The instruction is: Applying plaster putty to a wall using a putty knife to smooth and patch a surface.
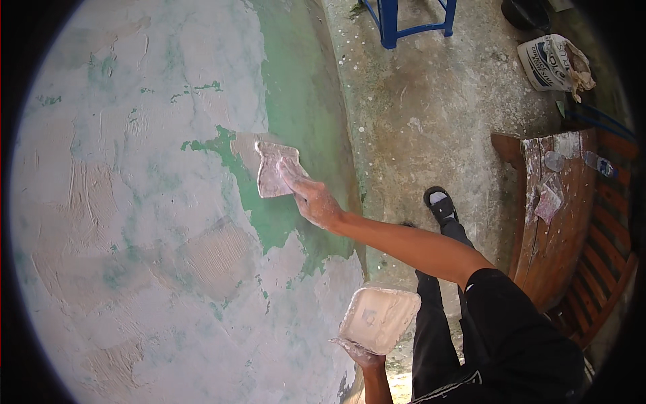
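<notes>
My right hand (pixel 316 200) grips a wide putty knife (pixel 269 174), its plate caked with pale filler and laid against the wall (pixel 202 269). A small damp-looking patch of filler shows just beside its far left edge. Around it the wall is bare green paint, while most of the rest is coated in whitish filler with rough, ridged patches. Lower down, my left hand (pixel 363 355) holds a shallow rectangular tray (pixel 380 316) by its near edge. Pale filler smears the tray's inside. Both hands are dusted with white.
On the right stands a wooden bench (pixel 565 215) bearing a plastic bottle (pixel 600 164), a clear cup (pixel 554 160) and a crumpled packet (pixel 548 202). Farther off are a blue stool (pixel 389 23), an opened sack (pixel 552 64) and a black bucket (pixel 525 15) on the spattered concrete floor (pixel 417 121).
</notes>
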The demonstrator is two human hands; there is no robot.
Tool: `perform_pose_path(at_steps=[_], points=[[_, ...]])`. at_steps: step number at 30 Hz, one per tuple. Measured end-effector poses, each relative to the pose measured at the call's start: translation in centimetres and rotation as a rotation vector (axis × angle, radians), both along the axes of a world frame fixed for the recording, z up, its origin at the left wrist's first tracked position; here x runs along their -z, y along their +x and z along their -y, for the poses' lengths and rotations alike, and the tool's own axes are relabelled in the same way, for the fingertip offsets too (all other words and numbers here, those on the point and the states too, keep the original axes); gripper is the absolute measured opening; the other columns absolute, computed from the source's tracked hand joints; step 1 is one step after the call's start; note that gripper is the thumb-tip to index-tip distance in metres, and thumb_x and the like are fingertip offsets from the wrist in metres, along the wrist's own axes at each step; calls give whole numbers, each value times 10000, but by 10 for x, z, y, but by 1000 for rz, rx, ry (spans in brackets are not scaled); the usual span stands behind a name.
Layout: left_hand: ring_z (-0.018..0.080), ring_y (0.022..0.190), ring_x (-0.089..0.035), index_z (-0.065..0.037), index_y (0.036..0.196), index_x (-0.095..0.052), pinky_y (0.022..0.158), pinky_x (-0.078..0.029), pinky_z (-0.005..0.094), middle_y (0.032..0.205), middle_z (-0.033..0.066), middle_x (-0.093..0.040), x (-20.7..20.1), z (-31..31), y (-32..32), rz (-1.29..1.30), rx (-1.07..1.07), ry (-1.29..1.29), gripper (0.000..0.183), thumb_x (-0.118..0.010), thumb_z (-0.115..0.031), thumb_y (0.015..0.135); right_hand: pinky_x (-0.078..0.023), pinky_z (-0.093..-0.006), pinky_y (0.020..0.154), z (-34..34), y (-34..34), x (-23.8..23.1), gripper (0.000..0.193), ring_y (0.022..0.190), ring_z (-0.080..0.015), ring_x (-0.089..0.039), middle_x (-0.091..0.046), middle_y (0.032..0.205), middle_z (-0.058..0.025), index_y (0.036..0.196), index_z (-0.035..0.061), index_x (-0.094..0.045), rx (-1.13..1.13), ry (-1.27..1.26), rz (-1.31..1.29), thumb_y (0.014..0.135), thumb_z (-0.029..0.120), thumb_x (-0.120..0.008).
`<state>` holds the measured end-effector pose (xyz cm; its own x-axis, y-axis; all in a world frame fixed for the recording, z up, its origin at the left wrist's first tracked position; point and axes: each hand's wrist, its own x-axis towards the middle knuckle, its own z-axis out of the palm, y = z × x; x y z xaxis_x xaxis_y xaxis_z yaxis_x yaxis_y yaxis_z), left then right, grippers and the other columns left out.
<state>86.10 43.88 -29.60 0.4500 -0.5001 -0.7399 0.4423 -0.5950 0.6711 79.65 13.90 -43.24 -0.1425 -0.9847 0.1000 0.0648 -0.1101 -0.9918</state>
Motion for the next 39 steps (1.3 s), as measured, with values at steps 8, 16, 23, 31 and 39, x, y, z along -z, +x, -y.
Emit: perform_pose_path(at_steps=[8, 16, 23, 31, 39], points=[[343, 1186, -448, -95, 1353, -348, 969, -414, 520, 1348, 134, -403, -3, 4, -8, -187, -66, -93, 748, -283, -671, 879, -423, -353, 994, -132, -23, 13, 628, 1204, -312, -477, -435, 1358, -163, 1360, 77, -392, -377, -150, 23, 771, -116, -496], [343, 1178, -452, -31, 1303, -364, 1046, -313, 503, 1298, 175, -446, 17, -30, 6, 317, 318, 34, 782, -232, -679, 885, -447, -348, 967, 30, -27, -61, 644, 1209, -334, -466, -464, 1325, -187, 1340, 33, -407, 123, -172, 70, 736, -180, -476], [352, 1172, -462, -45, 1316, -354, 1009, -373, 504, 1290, 173, -453, -7, -11, -4, -148, -38, -108, 771, -238, -675, 886, -404, -389, 1013, -38, 2, -70, 614, 1242, -339, -426, -464, 1323, -195, 1316, 19, -432, -97, -269, -53, 731, -156, -495], [360, 1210, -428, -87, 1364, -343, 971, -409, 542, 1360, 146, -396, -4, -23, 3, -109, -46, -71, 813, -299, -711, 845, -435, -382, 981, 26, -46, -99, 562, 1190, -344, -476, -516, 1246, -220, 1258, 11, -496, 154, -160, 86, 722, -158, -482], [338, 1211, -429, -80, 1356, -345, 995, -399, 508, 1350, 146, -402, -13, -30, -4, -148, -87, -142, 776, -274, -683, 872, -432, -392, 986, -12, 2, -93, 611, 1199, -331, -474, -525, 1246, -200, 1260, 18, -499, 96, -311, -50, 679, -173, -511]])
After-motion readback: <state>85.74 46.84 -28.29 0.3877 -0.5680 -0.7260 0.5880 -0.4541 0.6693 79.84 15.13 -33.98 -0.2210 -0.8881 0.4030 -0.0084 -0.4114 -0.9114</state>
